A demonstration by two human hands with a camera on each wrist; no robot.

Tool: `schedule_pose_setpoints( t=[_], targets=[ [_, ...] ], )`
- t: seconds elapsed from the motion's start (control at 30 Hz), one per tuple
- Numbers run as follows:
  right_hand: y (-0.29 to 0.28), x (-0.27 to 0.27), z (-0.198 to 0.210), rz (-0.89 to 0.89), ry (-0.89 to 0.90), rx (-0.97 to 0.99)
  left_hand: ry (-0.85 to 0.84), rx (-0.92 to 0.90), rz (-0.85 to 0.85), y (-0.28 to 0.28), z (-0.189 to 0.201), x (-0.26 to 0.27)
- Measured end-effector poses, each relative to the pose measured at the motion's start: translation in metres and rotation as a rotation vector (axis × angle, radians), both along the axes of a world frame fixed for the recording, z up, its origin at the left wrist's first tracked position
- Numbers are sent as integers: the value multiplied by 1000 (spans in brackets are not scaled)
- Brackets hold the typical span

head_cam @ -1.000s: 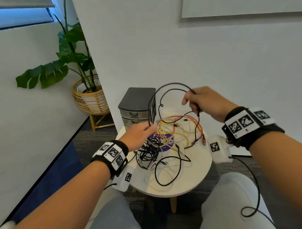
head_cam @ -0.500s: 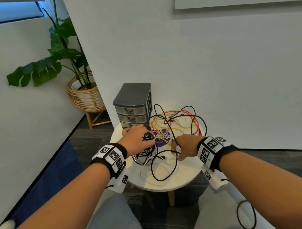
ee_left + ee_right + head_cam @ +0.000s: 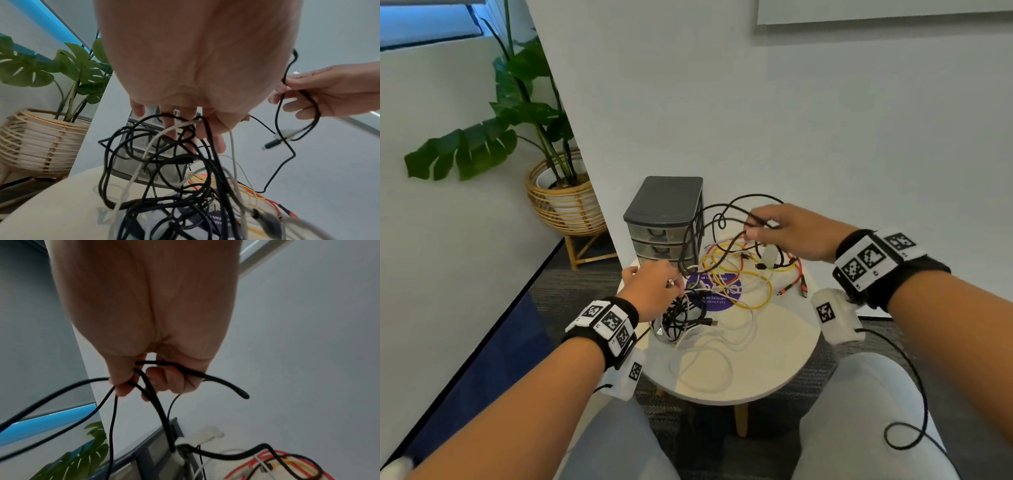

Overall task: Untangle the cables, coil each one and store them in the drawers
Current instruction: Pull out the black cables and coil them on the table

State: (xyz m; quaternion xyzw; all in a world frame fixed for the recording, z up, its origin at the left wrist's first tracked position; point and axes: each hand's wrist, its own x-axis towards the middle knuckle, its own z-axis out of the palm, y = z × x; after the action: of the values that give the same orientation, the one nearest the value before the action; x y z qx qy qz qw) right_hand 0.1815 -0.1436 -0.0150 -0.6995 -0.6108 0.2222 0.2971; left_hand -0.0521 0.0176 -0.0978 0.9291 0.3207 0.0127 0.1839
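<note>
Head view: your right hand (image 3: 787, 233) holds the black cable (image 3: 739, 202) raised, running down-left to the tangle (image 3: 681, 315) on the tabletop (image 3: 774, 359) beneath your left hand (image 3: 654, 287), beside the drawers (image 3: 664, 219).

Left wrist view: fingers (image 3: 213, 138) curl round several strands.

Right wrist view: fingers (image 3: 164, 378) clamp doubled black loops, hidden overhead.

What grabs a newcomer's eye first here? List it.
A tangle of cables, black, white, yellow and red, sprawls over the round table. The right hand lifts a black cable above it, beside the grey drawers; the left hand grips the knot.
</note>
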Motion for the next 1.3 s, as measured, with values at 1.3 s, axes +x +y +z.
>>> schedule_pose_setpoints(
  t=[1.3],
  targets=[
    [71,25,-100,-351,-358,-374,-109,-69,62,5,-8,9]
  ],
)
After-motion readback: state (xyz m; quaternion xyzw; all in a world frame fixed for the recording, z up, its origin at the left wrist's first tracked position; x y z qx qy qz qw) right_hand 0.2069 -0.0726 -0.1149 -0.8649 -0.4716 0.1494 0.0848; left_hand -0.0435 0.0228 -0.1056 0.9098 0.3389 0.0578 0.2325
